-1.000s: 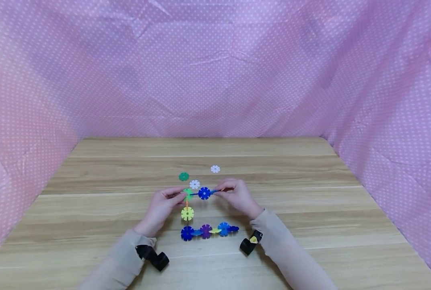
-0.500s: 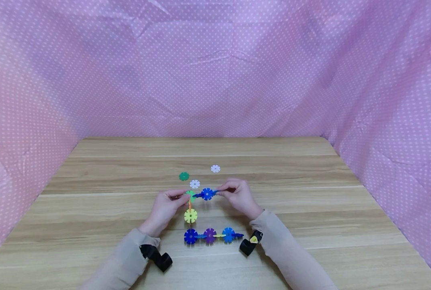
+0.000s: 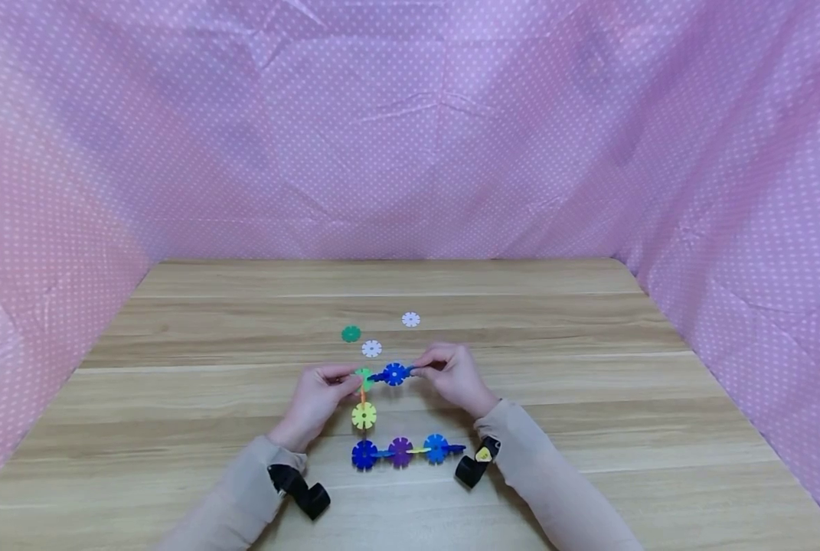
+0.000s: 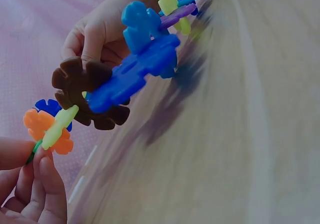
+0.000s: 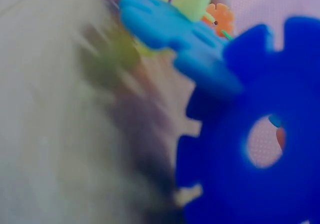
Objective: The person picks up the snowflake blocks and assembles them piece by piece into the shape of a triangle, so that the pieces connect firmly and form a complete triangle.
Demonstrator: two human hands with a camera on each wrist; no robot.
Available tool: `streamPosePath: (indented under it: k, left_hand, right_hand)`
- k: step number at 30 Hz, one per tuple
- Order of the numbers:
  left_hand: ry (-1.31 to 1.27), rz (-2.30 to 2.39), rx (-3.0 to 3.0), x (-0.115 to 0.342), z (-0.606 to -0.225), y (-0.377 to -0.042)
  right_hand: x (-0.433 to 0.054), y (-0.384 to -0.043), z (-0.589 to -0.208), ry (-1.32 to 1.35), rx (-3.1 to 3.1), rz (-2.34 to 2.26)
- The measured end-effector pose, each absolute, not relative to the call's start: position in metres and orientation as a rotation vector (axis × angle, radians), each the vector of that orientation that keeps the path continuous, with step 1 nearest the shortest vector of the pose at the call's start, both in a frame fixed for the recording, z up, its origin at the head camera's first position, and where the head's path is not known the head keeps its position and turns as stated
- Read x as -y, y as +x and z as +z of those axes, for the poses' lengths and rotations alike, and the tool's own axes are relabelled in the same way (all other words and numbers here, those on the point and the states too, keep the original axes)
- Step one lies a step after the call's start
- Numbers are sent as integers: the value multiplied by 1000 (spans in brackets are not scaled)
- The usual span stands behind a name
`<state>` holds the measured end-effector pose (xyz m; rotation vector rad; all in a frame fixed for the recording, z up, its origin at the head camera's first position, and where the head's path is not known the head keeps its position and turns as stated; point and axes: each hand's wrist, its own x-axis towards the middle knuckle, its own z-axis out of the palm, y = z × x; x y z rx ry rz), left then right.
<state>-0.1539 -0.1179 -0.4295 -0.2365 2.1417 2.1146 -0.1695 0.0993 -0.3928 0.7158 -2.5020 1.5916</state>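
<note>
A chain of notched plastic snowflake discs bends in a C shape in the head view. My left hand (image 3: 315,399) pinches the green disc (image 3: 364,378) at its far left corner. At the end of the far arm, beyond a blue disc (image 3: 396,374), my right hand (image 3: 455,376) pinches a light blue disc seen nearly edge-on. A yellow disc (image 3: 364,415) links down to a dark blue disc (image 3: 364,455), then a purple disc (image 3: 400,452) and another blue disc (image 3: 436,449). A brown disc (image 4: 71,79) and an orange disc (image 4: 39,124) show in the left wrist view.
Past the hands, a loose green disc (image 3: 351,334) and two white discs, one nearer (image 3: 371,349) and one farther (image 3: 411,319), lie flat on the wooden table (image 3: 554,306). A pink dotted cloth (image 3: 410,138) hangs around the table.
My left hand and the chain have shifted slightly right and toward me. The chain has turned a little, while my right hand has stayed nearly in place. Both hands keep their pinch.
</note>
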Motion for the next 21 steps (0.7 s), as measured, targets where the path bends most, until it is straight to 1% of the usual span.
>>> streamPosePath:
  k: [3,11,21]
  left_hand:
    - [-239,2112,-2145,118,-431,-154]
    - [-234,2105,-2155,116,-432,-154]
    - [-244,2068,-2196,119,-433,-155]
  right_hand:
    - [-99,-170,-394,725,2514,1581]
    - [-103,-187,-435,734,2593,1517]
    - [-102,-189,-435,636,2569,1586]
